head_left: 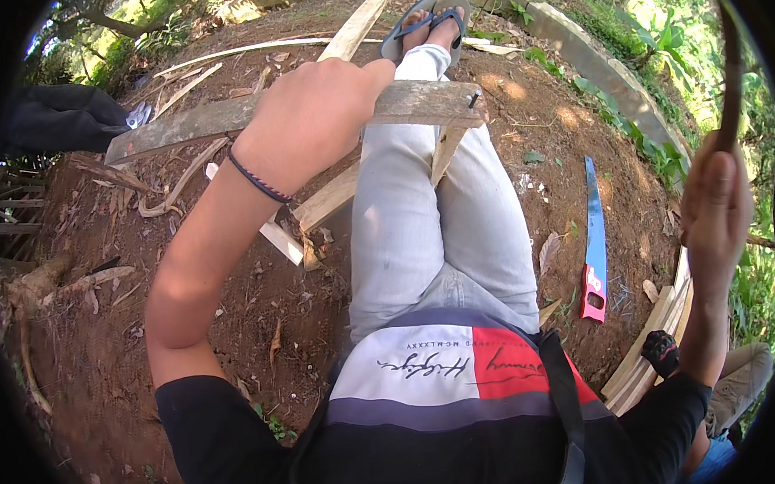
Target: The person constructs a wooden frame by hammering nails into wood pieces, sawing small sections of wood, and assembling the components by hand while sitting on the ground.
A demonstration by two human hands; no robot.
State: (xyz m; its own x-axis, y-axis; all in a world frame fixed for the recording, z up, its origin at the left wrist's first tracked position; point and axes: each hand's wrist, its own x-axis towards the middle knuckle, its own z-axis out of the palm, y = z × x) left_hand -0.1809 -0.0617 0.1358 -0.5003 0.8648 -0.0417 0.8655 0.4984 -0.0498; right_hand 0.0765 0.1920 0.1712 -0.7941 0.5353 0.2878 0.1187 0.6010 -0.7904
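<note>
Board (425, 104) fills the curled left hand (312, 107) (right hand (714, 197) grips a shaft (729, 63)).

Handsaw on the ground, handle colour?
Red handle, apparently all one colour; shows best in the head view.

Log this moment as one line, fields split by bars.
left hand: holding gray board | right hand: raised, holding dark handle | nail: in board's right end | saw: lying on soil

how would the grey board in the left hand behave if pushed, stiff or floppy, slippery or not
The board is likely stiff, being solid-looking wood. Its weathered face seems rough, so probably not slippery. Being flat, it should slide or pivot rather than roll.
</note>
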